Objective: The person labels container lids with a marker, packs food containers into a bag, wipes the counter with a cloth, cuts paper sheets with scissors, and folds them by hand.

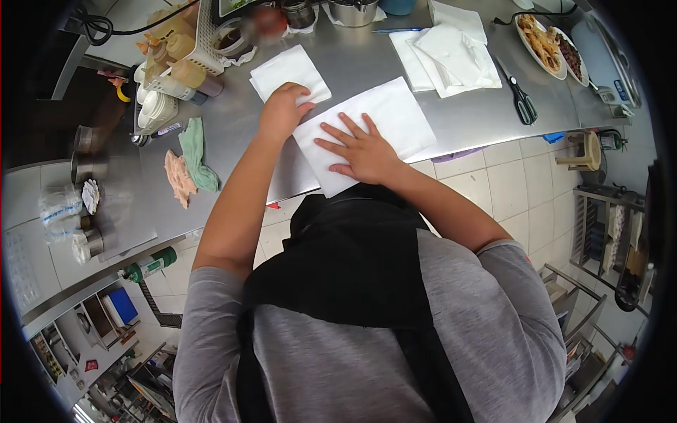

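My right hand lies flat with spread fingers on a large white paper sheet, which sits at the counter's front edge and hangs slightly over it. My left hand rests at the lower edge of a smaller folded stack of white paper. Its fingers bend loosely, with a gap between thumb and forefinger and nothing visible between them. The left thumb is close to the large sheet's upper left corner. Further right lies another loose pile of white papers.
Scissors lie on the steel counter, with plates of food beyond. At left are squeeze bottles in a white basket, plus a green cloth and a peach cloth. A pen lies at the back.
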Demonstrator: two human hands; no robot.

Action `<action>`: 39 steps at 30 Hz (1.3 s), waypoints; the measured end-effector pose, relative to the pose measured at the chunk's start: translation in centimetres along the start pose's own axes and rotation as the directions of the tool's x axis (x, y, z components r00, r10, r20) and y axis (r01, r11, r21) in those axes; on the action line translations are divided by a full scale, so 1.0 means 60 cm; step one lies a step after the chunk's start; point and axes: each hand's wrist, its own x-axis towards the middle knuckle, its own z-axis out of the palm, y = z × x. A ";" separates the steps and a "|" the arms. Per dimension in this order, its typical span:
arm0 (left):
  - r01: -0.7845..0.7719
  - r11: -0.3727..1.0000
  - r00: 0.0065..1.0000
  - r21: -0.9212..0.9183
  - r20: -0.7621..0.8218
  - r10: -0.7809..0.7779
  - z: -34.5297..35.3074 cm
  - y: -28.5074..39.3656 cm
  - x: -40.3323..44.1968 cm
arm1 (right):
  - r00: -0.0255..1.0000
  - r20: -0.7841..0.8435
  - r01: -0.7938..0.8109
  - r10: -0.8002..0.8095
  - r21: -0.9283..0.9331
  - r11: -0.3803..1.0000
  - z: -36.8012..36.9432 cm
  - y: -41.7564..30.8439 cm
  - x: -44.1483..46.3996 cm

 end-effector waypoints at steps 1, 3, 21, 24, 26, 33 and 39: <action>0.030 0.999 0.998 -0.032 0.047 -0.029 -0.003 -0.004 0.004 | 1.000 0.001 0.001 -0.001 -0.001 1.000 0.001 0.000 -0.001; 0.055 0.996 0.994 -0.065 0.100 -0.048 -0.008 -0.010 0.014 | 1.000 0.010 -0.007 0.007 0.006 1.000 0.002 0.000 -0.002; -0.317 0.920 0.938 0.231 -0.066 0.340 -0.071 0.141 -0.071 | 0.771 -0.473 -0.128 0.427 0.541 0.831 -0.118 0.012 0.027; -0.245 0.965 0.958 0.097 -0.126 0.257 -0.096 0.189 -0.110 | 0.965 -0.259 0.062 0.029 0.340 0.938 -0.204 0.011 0.010; -0.120 0.992 0.984 0.023 -0.132 0.122 -0.103 0.193 -0.121 | 0.972 -0.200 0.010 0.122 0.555 0.832 -0.286 0.012 -0.010; 0.446 0.686 0.894 -0.575 0.241 -0.379 -0.094 0.145 -0.119 | 0.625 0.165 -0.586 0.763 0.744 0.320 -0.274 0.093 -0.011; 0.536 0.716 0.844 -0.448 0.285 -0.454 -0.034 0.104 -0.124 | 0.761 0.024 -0.597 0.649 0.418 0.685 -0.085 0.176 -0.033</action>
